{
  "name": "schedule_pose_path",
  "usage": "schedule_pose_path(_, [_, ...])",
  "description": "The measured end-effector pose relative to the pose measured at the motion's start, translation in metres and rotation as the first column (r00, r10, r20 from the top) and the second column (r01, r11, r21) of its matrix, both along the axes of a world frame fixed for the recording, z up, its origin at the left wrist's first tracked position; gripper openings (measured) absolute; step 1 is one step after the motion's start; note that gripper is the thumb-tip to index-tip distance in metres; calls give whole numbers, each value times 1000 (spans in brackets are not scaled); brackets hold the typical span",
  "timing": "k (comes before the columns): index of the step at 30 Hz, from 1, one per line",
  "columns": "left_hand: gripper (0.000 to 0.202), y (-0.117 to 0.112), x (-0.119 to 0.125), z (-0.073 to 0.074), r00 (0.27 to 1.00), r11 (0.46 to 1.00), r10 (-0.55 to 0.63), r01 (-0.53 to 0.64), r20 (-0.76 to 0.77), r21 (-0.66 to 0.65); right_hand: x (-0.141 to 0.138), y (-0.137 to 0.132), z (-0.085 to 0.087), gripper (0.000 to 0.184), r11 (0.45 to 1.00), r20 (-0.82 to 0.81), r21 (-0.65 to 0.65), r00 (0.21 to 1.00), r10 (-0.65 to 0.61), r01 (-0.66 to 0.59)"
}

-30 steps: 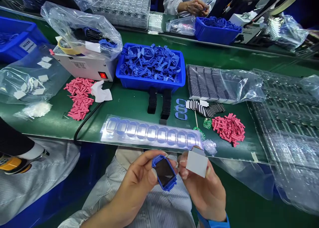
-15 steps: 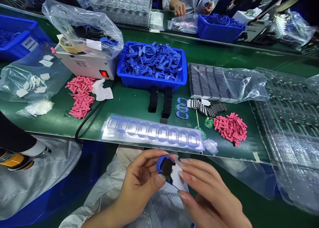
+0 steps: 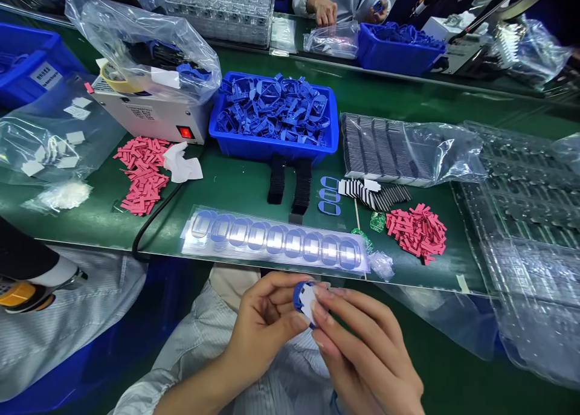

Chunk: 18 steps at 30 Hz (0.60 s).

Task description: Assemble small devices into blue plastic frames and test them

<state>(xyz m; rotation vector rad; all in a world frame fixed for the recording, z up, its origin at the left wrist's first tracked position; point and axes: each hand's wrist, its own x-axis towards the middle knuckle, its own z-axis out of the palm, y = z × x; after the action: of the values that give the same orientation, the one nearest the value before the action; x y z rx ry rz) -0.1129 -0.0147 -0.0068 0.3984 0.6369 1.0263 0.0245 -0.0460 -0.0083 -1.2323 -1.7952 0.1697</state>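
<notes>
My left hand (image 3: 263, 330) pinches a small blue plastic frame (image 3: 299, 294) over my lap, just below the table's near edge. My right hand (image 3: 362, 348) lies over it, fingers pressing a white square pad (image 3: 308, 299) into the frame. Most of the frame is hidden under my fingers. Straight ahead on the green table lies a clear strip of oval blue-rimmed pieces (image 3: 276, 241).
A blue bin of blue frames (image 3: 272, 146) stands behind two black stacks (image 3: 290, 185). Pink strips lie in piles left (image 3: 142, 173) and right (image 3: 417, 231). A white box with a red switch (image 3: 154, 116), bagged dark parts (image 3: 399, 152) and clear trays (image 3: 521, 203) surround them. Another person's hands (image 3: 324, 10) work across the table.
My right hand brought the white pad from beside the blue frame onto it and now covers it. The frame's dark inside no longer shows.
</notes>
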Motion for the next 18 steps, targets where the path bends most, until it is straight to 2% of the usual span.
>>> schedule_pose_path(6, [32,4,1,-4,993,979,-112,118,48,-167,13,-10,-12,37,1000,-5,10,1000,-12,12])
schedule_pose_path(10, [32,4,4,-6,986,969,-145,158,79,-189,23,-14,-12,39,1000,99,22,995,5,-8])
schedule_pose_path(13, [30,2,5,-8,987,962,-146,159,74,-222,24,-14,-10,28,998,147,53,988,37,-45])
schedule_pose_path(16, [31,0,4,-8,985,957,-167,170,36,-234,22,-13,-9,16,995,111,91,993,40,-50])
schedule_pose_path(18, [32,-1,3,-8,984,958,-175,173,9,-228,21,-12,-10,15,997,82,75,996,17,-23])
